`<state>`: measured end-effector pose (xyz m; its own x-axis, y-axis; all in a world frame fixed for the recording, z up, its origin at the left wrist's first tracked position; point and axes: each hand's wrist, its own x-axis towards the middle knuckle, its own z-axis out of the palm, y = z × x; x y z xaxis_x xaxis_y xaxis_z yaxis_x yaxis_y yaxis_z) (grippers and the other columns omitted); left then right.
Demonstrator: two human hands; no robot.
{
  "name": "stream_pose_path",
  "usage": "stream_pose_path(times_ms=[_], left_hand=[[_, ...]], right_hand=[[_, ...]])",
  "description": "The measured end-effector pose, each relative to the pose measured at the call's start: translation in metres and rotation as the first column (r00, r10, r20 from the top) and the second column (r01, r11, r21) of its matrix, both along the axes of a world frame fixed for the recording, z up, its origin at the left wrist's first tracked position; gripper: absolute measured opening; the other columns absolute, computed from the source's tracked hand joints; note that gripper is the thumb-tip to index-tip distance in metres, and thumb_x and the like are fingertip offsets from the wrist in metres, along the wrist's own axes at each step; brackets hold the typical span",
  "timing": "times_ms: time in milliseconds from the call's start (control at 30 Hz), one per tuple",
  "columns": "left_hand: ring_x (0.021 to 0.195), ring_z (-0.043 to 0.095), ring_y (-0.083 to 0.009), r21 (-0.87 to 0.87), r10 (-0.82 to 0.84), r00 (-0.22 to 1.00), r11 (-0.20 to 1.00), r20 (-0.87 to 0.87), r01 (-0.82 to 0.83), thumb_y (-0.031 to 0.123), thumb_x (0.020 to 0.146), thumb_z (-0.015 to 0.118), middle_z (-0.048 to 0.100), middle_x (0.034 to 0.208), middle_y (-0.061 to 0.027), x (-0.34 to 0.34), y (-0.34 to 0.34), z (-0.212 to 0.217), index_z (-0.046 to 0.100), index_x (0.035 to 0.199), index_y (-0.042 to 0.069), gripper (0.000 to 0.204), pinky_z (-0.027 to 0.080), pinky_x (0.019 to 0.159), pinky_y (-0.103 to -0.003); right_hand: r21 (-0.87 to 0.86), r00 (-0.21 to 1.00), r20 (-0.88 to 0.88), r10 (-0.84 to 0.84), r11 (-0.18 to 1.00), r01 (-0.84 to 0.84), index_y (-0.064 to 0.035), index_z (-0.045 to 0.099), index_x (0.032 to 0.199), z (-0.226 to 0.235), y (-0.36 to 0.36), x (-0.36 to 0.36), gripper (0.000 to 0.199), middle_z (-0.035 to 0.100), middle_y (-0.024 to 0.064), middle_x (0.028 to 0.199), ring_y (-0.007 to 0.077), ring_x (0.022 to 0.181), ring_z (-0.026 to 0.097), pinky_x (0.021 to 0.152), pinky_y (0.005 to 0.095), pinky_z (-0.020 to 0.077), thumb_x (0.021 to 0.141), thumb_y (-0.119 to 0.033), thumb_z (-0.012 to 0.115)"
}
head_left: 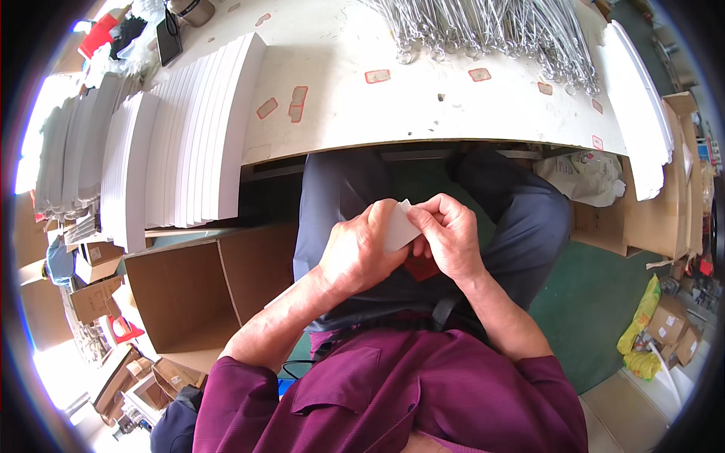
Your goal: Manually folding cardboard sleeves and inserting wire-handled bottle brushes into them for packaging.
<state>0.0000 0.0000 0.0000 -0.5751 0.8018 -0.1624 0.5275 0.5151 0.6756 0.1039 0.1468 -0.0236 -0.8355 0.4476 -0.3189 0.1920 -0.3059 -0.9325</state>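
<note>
Seated worker, viewed from above, with fanned stacks of white sheets at far left, a worktable beyond the knees and a bundle of wire hooks at its far edge. The left hand is closed around a small white card held over the lap; the right hand pinches the card's near-right edge, fingers curled shut. Because both grips bear on one thin piece, uneven pressure would likely crease it or let it slip to the floor.
</note>
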Motion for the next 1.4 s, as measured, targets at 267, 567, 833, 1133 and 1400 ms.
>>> stream_pose_path(times_ms=[267, 567, 833, 1133, 1400], left_hand=[[0.092, 0.075, -0.0406, 0.066, -0.01, 0.999, 0.998, -0.05, 0.014, 0.025, 0.08, 0.083, 0.074, 0.101, -0.0217, 0.0, -0.001, -0.005, 0.055, 0.126, 0.002, 0.059, 0.062, 0.078, -0.048], [0.092, 0.075, -0.0411, 0.081, 0.036, 0.999, 0.996, 0.015, -0.037, 0.026, 0.082, 0.084, 0.074, 0.101, -0.0224, 0.001, -0.003, 0.001, 0.054, 0.128, 0.002, 0.06, 0.063, 0.078, -0.048], [0.095, 0.073, -0.0431, 0.071, 0.027, 0.998, 0.997, 0.055, -0.03, 0.023, 0.081, 0.082, 0.073, 0.103, -0.0243, -0.003, -0.006, 0.002, 0.053, 0.13, 0.003, 0.06, 0.062, 0.079, -0.049], [0.092, 0.073, -0.044, 0.075, 0.059, 0.998, 0.995, 0.032, -0.061, 0.02, 0.08, 0.081, 0.072, 0.102, -0.0241, -0.005, -0.007, -0.002, 0.054, 0.128, 0.004, 0.057, 0.061, 0.077, -0.05], [0.105, 0.071, -0.041, 0.008, 0.05, 0.974, 0.999, 0.221, -0.053, 0.032, 0.086, 0.082, 0.07, 0.113, -0.0257, -0.02, -0.023, 0.019, 0.058, 0.13, 0.0, 0.059, 0.057, 0.088, -0.045]], right_hand=[[0.091, 0.998, -0.002, -0.059, 0.994, 0.059, 0.0007, 0.068, 0.087, -0.001, -0.003, -0.003, 0.021, 0.068, 0.0015, 0.069, 0.0054, 0.053, 0.057, 0.048, 0.0232, 0.0444, 0.101, -0.015, 0.071], [0.34, 0.984, -0.175, -0.025, 0.937, 0.084, 0.0024, 0.071, 0.126, -0.01, -0.024, 0.004, 0.032, 0.076, 0.0147, 0.094, 0.0139, 0.078, 0.07, 0.072, 0.0276, 0.0551, 0.104, -0.021, 0.068], [0.619, 0.978, -0.167, 0.123, 0.785, 0.007, 0.0072, 0.061, 0.135, 0.0, -0.026, 0.004, 0.041, 0.074, 0.025, 0.103, 0.0338, 0.092, 0.077, 0.077, 0.0358, 0.0597, 0.102, -0.017, 0.068], [0.616, 0.972, -0.206, 0.109, 0.786, 0.043, 0.0058, 0.059, 0.139, -0.005, -0.034, -0.001, 0.044, 0.074, 0.0252, 0.105, 0.0304, 0.089, 0.077, 0.076, 0.0346, 0.0596, 0.1, -0.01, 0.07], [0.377, 0.981, -0.191, -0.02, 0.921, 0.092, 0.0037, 0.063, 0.137, -0.004, -0.004, -0.011, 0.036, 0.074, 0.0127, 0.117, 0.0106, 0.103, 0.066, 0.09, 0.0273, 0.0536, 0.103, -0.009, 0.063]])
